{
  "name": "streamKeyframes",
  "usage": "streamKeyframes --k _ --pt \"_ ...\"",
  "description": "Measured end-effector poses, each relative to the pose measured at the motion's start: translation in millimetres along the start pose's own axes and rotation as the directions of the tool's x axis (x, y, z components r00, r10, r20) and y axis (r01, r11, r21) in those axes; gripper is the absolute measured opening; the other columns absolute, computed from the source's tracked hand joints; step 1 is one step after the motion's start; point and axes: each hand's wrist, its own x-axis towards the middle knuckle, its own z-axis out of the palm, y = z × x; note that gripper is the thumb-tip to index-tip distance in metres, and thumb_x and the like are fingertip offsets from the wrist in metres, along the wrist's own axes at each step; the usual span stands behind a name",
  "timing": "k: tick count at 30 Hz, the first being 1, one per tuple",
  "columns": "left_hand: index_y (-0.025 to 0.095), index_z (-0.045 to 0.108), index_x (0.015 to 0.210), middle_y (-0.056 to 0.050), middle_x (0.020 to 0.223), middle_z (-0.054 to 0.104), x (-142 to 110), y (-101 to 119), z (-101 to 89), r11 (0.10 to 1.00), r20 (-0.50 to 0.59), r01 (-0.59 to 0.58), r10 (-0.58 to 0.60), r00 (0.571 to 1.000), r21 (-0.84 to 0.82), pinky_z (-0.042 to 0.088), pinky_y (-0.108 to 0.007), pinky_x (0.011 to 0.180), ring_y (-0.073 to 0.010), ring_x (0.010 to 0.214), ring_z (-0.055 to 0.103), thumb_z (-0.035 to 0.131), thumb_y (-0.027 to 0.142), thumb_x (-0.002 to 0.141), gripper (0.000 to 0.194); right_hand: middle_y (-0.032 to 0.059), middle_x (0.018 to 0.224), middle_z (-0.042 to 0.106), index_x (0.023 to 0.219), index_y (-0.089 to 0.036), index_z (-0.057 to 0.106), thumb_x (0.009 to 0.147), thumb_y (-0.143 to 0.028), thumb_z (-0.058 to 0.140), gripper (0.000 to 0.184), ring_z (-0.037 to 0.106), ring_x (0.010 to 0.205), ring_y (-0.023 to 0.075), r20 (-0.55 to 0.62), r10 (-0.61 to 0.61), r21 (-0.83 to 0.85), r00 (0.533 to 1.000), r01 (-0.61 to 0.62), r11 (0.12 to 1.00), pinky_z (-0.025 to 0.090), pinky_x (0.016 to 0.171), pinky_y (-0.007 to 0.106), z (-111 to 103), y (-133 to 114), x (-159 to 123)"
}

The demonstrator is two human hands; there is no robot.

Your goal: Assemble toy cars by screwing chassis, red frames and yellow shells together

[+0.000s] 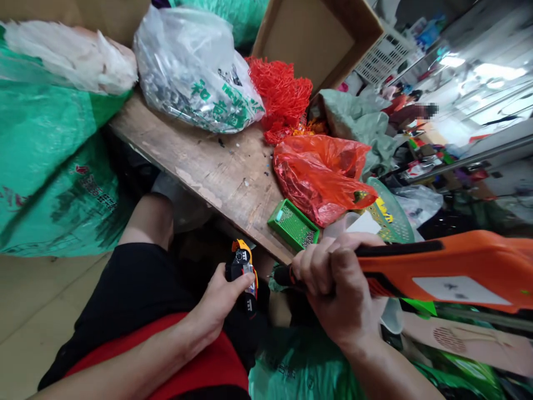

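Note:
My left hand (227,294) is closed round a small black and orange-yellow toy car (240,270), held over my lap just off the table edge. Its thumb presses on the toy's side. My right hand (339,272) grips the front part of an orange electric screwdriver (449,266), whose black nose points left toward the toy. The tool's tip is too dark to make out. The toy and the tool are apart. Close above my right hand, a green basket (287,225) holds small metal screws (308,239) in its near corner.
On the wooden table (208,158) lie a clear bag of parts (195,72), a heap of red plastic pieces (281,91) and a red bag (320,172). A cardboard box (312,41) stands behind. A green sack (45,161) is at left. People work in the distance.

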Motion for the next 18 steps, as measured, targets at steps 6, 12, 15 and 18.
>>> streamKeyframes --k 6,12,15,18 --pt "0.018 0.059 0.102 -0.007 0.096 0.069 1 -3 0.7 0.998 -0.018 -0.040 0.041 0.999 0.053 0.052 -0.033 0.075 -0.0238 0.091 0.066 0.078 0.046 0.074 0.044 -0.0120 0.053 0.045 0.087 -0.025 0.052 0.098 -0.030 0.064 0.017 0.042 0.042 0.0076 0.072 0.108 0.078 0.992 -0.113 0.991 0.045 0.049 0.024 2 13 -19" --pt "0.018 0.058 0.102 -0.006 0.093 0.069 -1 -1 3.3 0.998 -0.019 -0.043 0.043 0.999 0.042 0.051 -0.033 0.073 -0.0226 0.086 0.065 0.078 0.045 0.072 0.045 -0.0124 0.053 0.046 0.090 -0.026 0.051 0.098 -0.029 0.064 0.015 0.043 0.042 0.0076 0.096 0.113 0.074 0.989 -0.121 0.990 0.045 0.049 0.023 5 18 -23" --pt "0.017 0.060 0.102 -0.007 0.094 0.070 -2 0 4.1 0.999 -0.028 -0.041 0.042 0.999 0.036 0.051 -0.033 0.074 -0.0227 0.086 0.066 0.079 0.043 0.072 0.044 -0.0123 0.053 0.046 0.090 -0.026 0.052 0.098 -0.028 0.063 0.014 0.043 0.042 0.0073 0.095 0.101 0.059 0.990 -0.107 0.993 0.046 0.048 0.023 7 19 -23" --pt "0.017 0.063 0.102 -0.008 0.094 0.073 -2 1 4.2 0.999 -0.044 -0.037 0.037 0.998 -0.001 0.052 -0.033 0.076 -0.0233 0.086 0.068 0.083 0.042 0.069 0.046 -0.0126 0.052 0.044 0.088 -0.026 0.052 0.097 -0.029 0.064 0.016 0.042 0.041 0.0071 0.084 0.102 0.037 0.991 -0.105 0.994 0.045 0.047 0.023 7 21 -22"
